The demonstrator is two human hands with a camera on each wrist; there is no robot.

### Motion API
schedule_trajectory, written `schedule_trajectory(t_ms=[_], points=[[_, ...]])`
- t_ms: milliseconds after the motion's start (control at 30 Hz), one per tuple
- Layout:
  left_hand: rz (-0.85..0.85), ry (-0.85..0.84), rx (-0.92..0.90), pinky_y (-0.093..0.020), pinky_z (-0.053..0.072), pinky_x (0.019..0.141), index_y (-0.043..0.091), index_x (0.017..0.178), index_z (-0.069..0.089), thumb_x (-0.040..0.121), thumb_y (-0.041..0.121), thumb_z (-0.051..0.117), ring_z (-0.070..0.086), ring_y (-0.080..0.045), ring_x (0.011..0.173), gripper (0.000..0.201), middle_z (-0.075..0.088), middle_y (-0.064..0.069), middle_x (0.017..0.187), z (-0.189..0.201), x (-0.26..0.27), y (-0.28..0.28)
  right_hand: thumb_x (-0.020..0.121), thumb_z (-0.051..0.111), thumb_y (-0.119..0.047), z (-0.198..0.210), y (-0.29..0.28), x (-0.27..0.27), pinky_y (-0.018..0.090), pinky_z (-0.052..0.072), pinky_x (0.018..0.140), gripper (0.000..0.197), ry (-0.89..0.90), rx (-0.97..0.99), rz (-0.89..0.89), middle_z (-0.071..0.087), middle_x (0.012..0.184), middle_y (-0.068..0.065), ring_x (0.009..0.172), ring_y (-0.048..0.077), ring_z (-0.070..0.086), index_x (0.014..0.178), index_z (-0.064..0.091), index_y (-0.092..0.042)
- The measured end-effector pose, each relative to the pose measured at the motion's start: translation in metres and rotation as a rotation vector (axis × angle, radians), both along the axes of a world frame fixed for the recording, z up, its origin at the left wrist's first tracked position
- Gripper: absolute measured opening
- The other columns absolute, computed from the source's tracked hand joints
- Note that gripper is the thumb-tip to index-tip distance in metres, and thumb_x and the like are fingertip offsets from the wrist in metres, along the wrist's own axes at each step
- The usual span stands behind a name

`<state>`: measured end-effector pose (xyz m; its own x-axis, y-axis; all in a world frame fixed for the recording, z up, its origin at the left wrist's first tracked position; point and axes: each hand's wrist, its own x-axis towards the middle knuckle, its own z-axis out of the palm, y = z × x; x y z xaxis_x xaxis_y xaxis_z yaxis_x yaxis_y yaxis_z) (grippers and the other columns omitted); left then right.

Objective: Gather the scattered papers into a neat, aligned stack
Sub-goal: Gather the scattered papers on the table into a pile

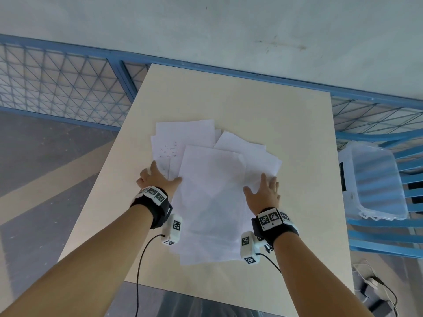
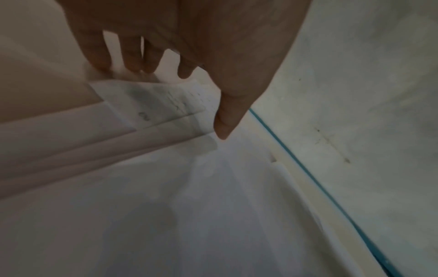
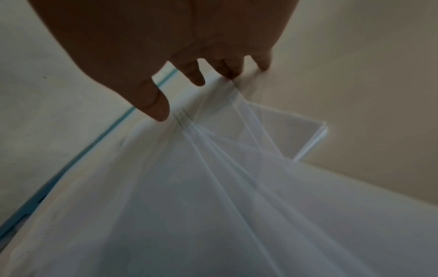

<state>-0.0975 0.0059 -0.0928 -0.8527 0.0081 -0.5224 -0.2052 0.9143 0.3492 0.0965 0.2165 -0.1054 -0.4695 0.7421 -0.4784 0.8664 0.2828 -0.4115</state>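
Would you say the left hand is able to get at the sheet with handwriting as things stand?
Probably yes: the left hand already rests on the near corner of the handwritten sheet, with only the overlapping plain sheet covering its right side.

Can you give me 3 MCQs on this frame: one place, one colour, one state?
1. Where does the clear plastic bin sit?
A. On the table, behind the papers
B. Off the table, on the person's right side
C. Under the left hand

2. What colour is the railing frame behind the table?
A. Blue
B. Red
C. Black

3. How do the papers lie?
A. One squared stack
B. Fanned, overlapping at angles
C. Rolled up

Key: 1 B, the bin is past the table's right edge. 2 A, the bars show blue in the head view. 3 B, corners stick out between the left hand and the right hand.
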Motion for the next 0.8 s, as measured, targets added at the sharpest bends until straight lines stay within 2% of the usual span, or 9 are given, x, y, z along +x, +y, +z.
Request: schedule_trajectory(t_ms=[100, 167, 267, 367, 467, 633, 733, 800], points=[[0.082, -0.014, 0.124, -0.051, 0.041, 0.105, 0.031, 0.154, 0.019, 0.076, 0.046, 0.077, 0.039, -0.038, 0.134, 0.098, 0.03, -0.011, 0.15, 0.002, -0.011, 0.004, 0.091, 0.059, -0.036, 0.003, -0.001, -0.006, 0.043, 0.017, 0.123, 0.082, 0.178, -0.069, -0.007, 0.007, 0.166, 0.004, 0.153, 0.023, 0.007, 0.157, 0.014, -0.021], [0.106, -0.006, 0.16, -0.052, 0.041, 0.106, 0.031, 0.154, 0.019, 0.075, 0.045, 0.077, 0.042, -0.037, 0.134, 0.099, 0.035, -0.01, 0.149, 0.001, -0.016, 0.001, 0.09, 0.061, -0.031, 0.005, 0.004, -0.006, 0.044, 0.022, 0.121, 0.08, 0.24, -0.071, -0.063, 0.018, 0.164, 0.006, 0.151, 0.026, 0.019, 0.156, 0.018, -0.02], [0.194, 0.023, 0.254, -0.049, 0.042, 0.107, 0.029, 0.155, 0.019, 0.071, 0.047, 0.073, 0.047, -0.031, 0.132, 0.101, 0.041, -0.005, 0.15, 0.001, -0.02, -0.007, 0.088, 0.061, -0.026, 0.01, 0.019, -0.001, 0.045, 0.034, 0.112, 0.074, 0.268, -0.05, -0.303, 0.036, 0.153, 0.014, 0.138, 0.034, 0.038, 0.153, 0.027, -0.016], [0.179, -0.033, 0.366, -0.042, 0.041, 0.109, 0.024, 0.156, 0.021, 0.079, 0.035, 0.075, 0.053, -0.025, 0.129, 0.095, 0.051, 0.0, 0.147, 0.0, -0.023, -0.007, 0.088, 0.063, -0.025, 0.012, 0.025, -0.005, 0.04, 0.041, 0.105, 0.073, 0.311, -0.132, -0.345, 0.049, 0.145, 0.008, 0.128, 0.028, 0.052, 0.151, 0.029, -0.015], [0.094, -0.074, 0.388, -0.038, 0.04, 0.109, 0.021, 0.155, 0.025, 0.083, 0.028, 0.076, 0.054, -0.023, 0.129, 0.089, 0.052, -0.001, 0.147, 0.0, -0.022, 0.002, 0.087, 0.066, -0.025, 0.014, 0.025, -0.016, 0.041, 0.044, 0.105, 0.075, 0.352, -0.178, -0.294, 0.053, 0.143, 0.004, 0.128, 0.022, 0.054, 0.152, 0.028, -0.016], [0.125, -0.015, 0.337, -0.036, 0.04, 0.106, 0.02, 0.154, 0.026, 0.082, 0.031, 0.076, 0.053, -0.026, 0.13, 0.088, 0.051, -0.004, 0.147, 0.005, -0.017, 0.009, 0.089, 0.06, -0.021, 0.018, 0.026, -0.012, 0.038, 0.044, 0.102, 0.071, 0.33, -0.147, -0.331, 0.055, 0.142, 0.002, 0.126, 0.024, 0.056, 0.152, 0.028, -0.019], [0.086, -0.043, 0.372, -0.035, 0.042, 0.106, 0.023, 0.154, 0.027, 0.08, 0.033, 0.077, 0.056, -0.024, 0.126, 0.09, 0.054, 0.0, 0.144, 0.002, -0.009, 0.014, 0.089, 0.061, -0.017, 0.018, 0.016, -0.01, 0.034, 0.045, 0.099, 0.074, 0.351, -0.199, -0.302, 0.055, 0.142, -0.002, 0.124, 0.021, 0.057, 0.153, 0.026, -0.02], [0.067, -0.069, 0.415, -0.038, 0.044, 0.107, 0.026, 0.153, 0.028, 0.078, 0.034, 0.079, 0.059, -0.021, 0.122, 0.092, 0.056, 0.003, 0.142, 0.0, -0.001, 0.019, 0.088, 0.062, -0.016, 0.018, 0.009, -0.012, 0.036, 0.048, 0.1, 0.076, 0.367, -0.246, -0.269, 0.055, 0.142, -0.005, 0.122, 0.02, 0.059, 0.154, 0.024, -0.023]])
